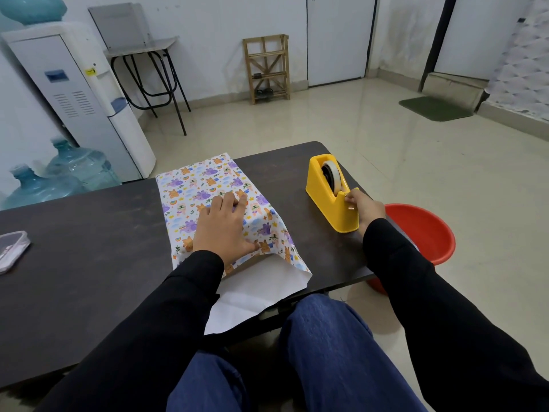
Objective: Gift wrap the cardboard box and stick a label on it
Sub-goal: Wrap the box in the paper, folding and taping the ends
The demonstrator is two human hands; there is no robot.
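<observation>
- A seated person's left hand (221, 226) lies flat, fingers spread, pressing on patterned wrapping paper (205, 182) folded over the cardboard box, which is hidden beneath it at the middle of a dark table (89, 248).
- The paper's far end reaches the table's far edge; its white underside trails off the near edge toward the person's lap.
- The right hand (364, 208) curls its fingers round the near, cutter end of a yellow tape dispenser (329, 203); whether it pinches the tape cannot be told.
- The dispenser, its tape roll (331, 173) upright, stands just beside the table's right edge, apart from the wrapped box.
- A clear plastic container (12, 248) sits at the left of the table, well apart from the box, with bare tabletop between.
- A red basin (421, 230) stands on the floor just beside the table's right edge, under the right forearm.
- Beyond the far edge, a water cooler (80, 99) and water bottles (80, 165) stand to the left; tiled floor (416, 162) lies open to the right.
</observation>
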